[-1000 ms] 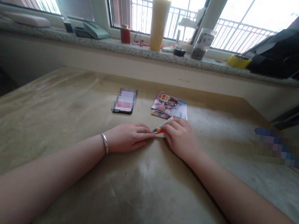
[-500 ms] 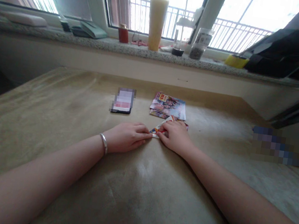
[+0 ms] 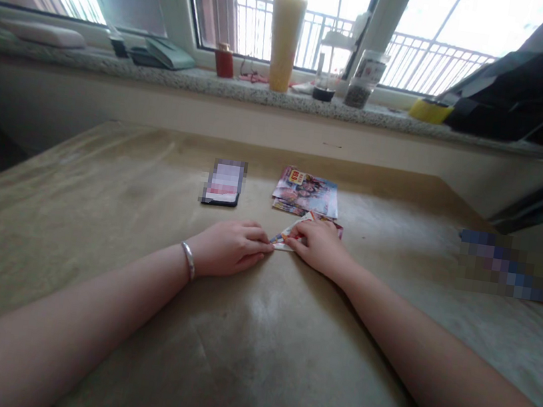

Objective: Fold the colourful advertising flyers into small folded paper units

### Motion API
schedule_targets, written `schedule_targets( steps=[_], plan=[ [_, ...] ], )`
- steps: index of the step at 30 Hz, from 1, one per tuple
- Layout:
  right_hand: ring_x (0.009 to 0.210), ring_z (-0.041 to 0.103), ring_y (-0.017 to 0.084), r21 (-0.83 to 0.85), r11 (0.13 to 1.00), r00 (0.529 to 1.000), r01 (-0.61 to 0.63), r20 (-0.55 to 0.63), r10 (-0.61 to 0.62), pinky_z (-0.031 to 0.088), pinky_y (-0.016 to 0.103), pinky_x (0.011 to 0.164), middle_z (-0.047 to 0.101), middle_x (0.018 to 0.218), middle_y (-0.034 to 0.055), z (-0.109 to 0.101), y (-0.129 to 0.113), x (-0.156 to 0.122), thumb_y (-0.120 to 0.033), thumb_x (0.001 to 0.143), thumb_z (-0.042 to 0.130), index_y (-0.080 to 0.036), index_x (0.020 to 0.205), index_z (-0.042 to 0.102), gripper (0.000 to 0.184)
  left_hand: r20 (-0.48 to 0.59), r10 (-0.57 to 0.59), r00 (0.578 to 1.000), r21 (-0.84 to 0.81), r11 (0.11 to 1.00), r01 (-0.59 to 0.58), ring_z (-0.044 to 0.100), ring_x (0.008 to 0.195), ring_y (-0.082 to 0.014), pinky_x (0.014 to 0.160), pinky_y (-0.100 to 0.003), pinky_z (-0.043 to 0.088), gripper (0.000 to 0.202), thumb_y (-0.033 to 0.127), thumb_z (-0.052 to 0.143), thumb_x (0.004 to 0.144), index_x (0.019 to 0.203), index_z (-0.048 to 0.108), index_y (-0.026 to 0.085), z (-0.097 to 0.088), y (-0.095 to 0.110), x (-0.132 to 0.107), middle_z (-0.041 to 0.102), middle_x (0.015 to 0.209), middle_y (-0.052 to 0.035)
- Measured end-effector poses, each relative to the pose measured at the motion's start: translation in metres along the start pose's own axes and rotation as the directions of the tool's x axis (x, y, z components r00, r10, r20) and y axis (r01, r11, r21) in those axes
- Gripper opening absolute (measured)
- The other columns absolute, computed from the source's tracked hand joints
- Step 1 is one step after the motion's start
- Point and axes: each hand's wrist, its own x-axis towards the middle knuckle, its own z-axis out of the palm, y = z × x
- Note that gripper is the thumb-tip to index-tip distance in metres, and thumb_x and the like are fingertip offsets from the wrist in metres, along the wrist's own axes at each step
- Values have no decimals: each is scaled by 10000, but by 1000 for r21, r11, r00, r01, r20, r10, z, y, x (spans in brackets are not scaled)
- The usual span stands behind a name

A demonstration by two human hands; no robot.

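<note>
A small folded colourful paper [image 3: 289, 234] lies on the brown table [image 3: 149, 213] between my two hands. My left hand [image 3: 229, 247], with a silver bracelet at the wrist, rests on the table with its fingers together, the tips pressing the paper's left corner. My right hand [image 3: 319, 244] covers the paper's right part, fingers curled and pinching its edge. Just behind them lies a stack of printed leaflets [image 3: 307, 194].
A black phone [image 3: 223, 185] lies left of the leaflets. A blurred flat object [image 3: 504, 273] sits at the table's right. On the window sill [image 3: 168, 78] stand a tall yellow drink cup [image 3: 285, 34], a red can [image 3: 223, 62], jars and a yellow tape roll [image 3: 426, 111].
My right hand has slid slightly back and right along the folded paper, uncovering more of it. My left hand has stayed put.
</note>
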Motion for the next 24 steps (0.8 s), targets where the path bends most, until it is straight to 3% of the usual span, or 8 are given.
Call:
schedule_targets(
  steps=[18,24],
  plan=[
    [907,589,225,-34,999,1000,-7,4,8,297,355,796,708,913,40,2,0,1,-376,836,582,-202,775,648,195,-9,49,999,18,999,-49,536,864,-177,768,-301,480,324,191,411,906,1178,586,202,3,-3,7,626,962,-67],
    [899,593,220,-2,1000,1000,-5,6,5,297,354,797,709,904,39,3,1,1,-378,832,582,-208,779,656,193,1,27,1000,29,999,-27,531,860,-182,756,-301,479,288,187,430,891,1121,603,189,3,-2,7,614,981,-74]
  ],
)
